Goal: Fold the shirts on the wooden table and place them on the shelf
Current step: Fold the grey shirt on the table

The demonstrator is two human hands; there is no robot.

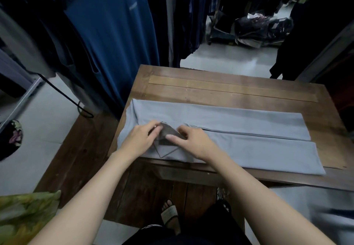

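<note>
- Shirt (239, 122), where?
- Flat on wooden table (229, 89), grey-blue, folded lengthwise into long strip, both long sides turned in and meeting along centre line. Left end right at table's left edge, near side close to front edge
- Hands?
- Both at left end of strip. Left hand (140, 139): fingers bent, pinching upper left edge of darker grey flap (168, 135). Right hand (193, 142): thumb laid across same flap, fingers curled over its right side, gripping too. Nothing else held
- Flap sleeve or neck part?
- Cannot tell, too dim and half covered
- Step in hand?
- Judged: tucking and flattening that flap so left end lies square before cross folds. No shelf in view, so placing looks a long way off
- Doing it well?
- Light pinch only, pull flap taut, lay it inside strip outline, no corner poking past edge. Then open palm, press flat, smooth outward to chase wrinkles. Pin centre line with one hand while tucking with other, otherwise side panels likely to spring open. Avoid dragging left end over table edge. After that, fold towards right end in even sections, edges matched
- Risks?
- Lump under flap, crooked stack later. Worth checking right end too: near panel seemingly reaching further right than far one, better squared up before cross folds
</note>
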